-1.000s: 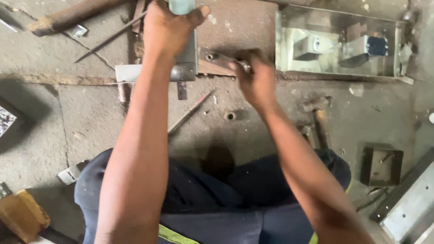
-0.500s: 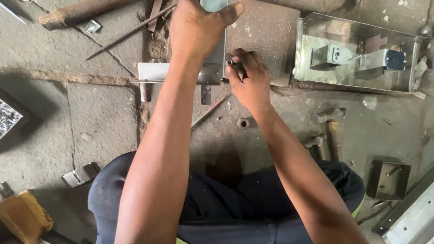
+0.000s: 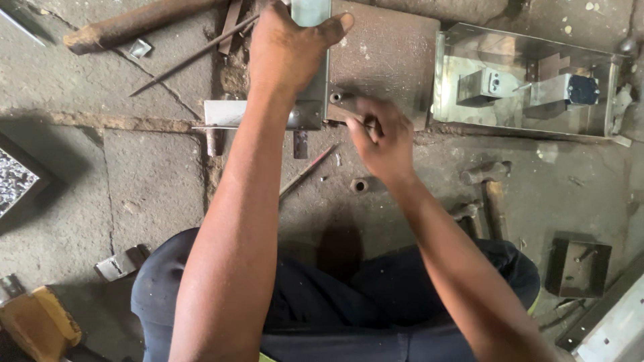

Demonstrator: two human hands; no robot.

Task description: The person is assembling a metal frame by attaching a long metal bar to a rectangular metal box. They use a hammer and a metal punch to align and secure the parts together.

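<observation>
I see my left hand (image 3: 292, 50) clamped over the stiff, heavy-looking grey sheet-metal piece (image 3: 310, 74) on the far concrete floor (image 3: 154, 181), best gripped by its edges, while my right hand (image 3: 382, 137) pinches a thin tool at its corner.

Metalwork shop floor: cracked concrete floor (image 3: 154, 181), hammers (image 3: 486, 175), steel rods (image 3: 194, 57), sheet-metal box (image 3: 523, 84), scrap offcuts.

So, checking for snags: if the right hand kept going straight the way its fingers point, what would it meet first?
Probably the small round stud on the rusty plate, just ahead of the right hand; depth is unclear.
</observation>
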